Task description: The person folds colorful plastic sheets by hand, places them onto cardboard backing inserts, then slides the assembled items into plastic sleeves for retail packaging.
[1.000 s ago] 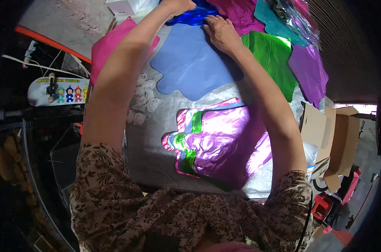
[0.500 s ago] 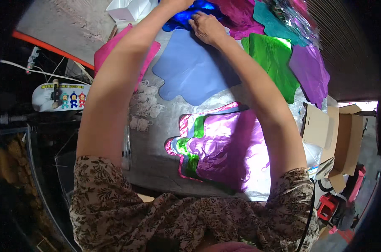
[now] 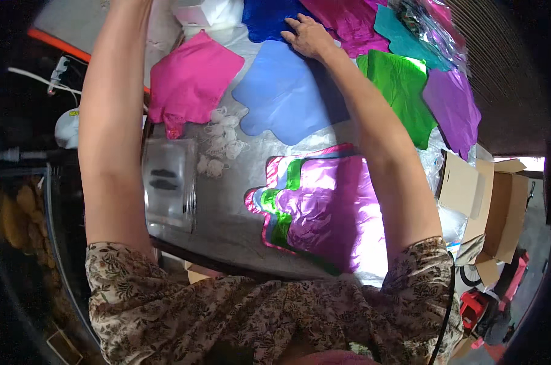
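Observation:
My right hand (image 3: 311, 39) lies palm down with fingers spread, on the near edge of a dark blue foil sheet (image 3: 264, 19) shaped like a flat, uninflated balloon. Just below it is a light blue flat foil piece (image 3: 284, 91) with a wavy outline. My left forearm (image 3: 114, 115) stretches up past the top left edge, so the hand itself is out of the picture. A pink foil piece (image 3: 193, 79) lies between the arms. Nearer to me, a fanned stack of foil pieces has a shiny purple one (image 3: 324, 207) on top.
Green (image 3: 397, 94), purple (image 3: 450, 100), magenta (image 3: 348, 27) and teal (image 3: 403, 39) foil pieces lie at the far right. White string bundles (image 3: 221, 137) and a clear plastic packet (image 3: 169, 182) sit left of the stack. A white box (image 3: 197, 12) is at the back; an open cardboard box (image 3: 500, 207) stands right.
My left arm has swung left, away from the dark blue foil, and its hand has left the picture. The right hand stays on that foil, its fingers more spread.

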